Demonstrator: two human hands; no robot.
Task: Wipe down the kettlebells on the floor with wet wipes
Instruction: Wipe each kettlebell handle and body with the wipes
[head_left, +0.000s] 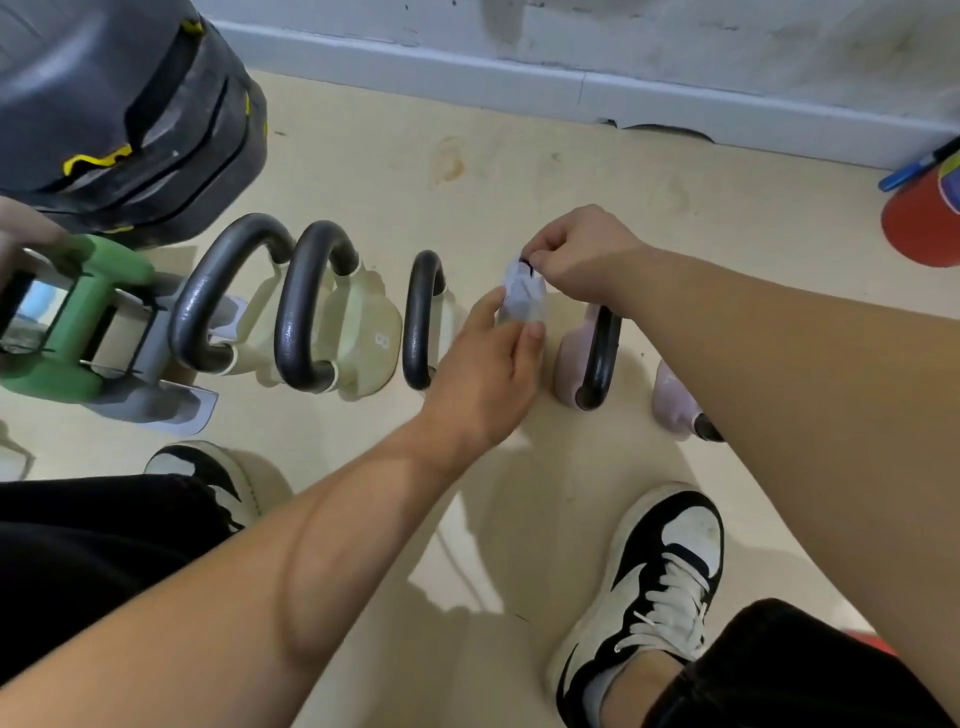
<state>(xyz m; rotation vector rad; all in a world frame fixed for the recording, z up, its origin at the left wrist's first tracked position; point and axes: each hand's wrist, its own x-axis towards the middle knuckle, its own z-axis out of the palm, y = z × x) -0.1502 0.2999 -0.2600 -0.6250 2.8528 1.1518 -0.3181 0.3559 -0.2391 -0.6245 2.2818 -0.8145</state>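
Holding the wipe packet (522, 299) in your left hand (485, 371) while your right hand (584, 254) pinches its top, you seem barely started; the kettlebells (363, 322) stand in a row on the floor (571, 171), apparently all left to wipe.

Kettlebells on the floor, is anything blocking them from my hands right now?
Nothing visible stands in the way. The pink kettlebell and the nearest cream kettlebell stand uncovered right below the hands. But the left hand and right hand both pinch a small packet, so neither is free to wipe yet.
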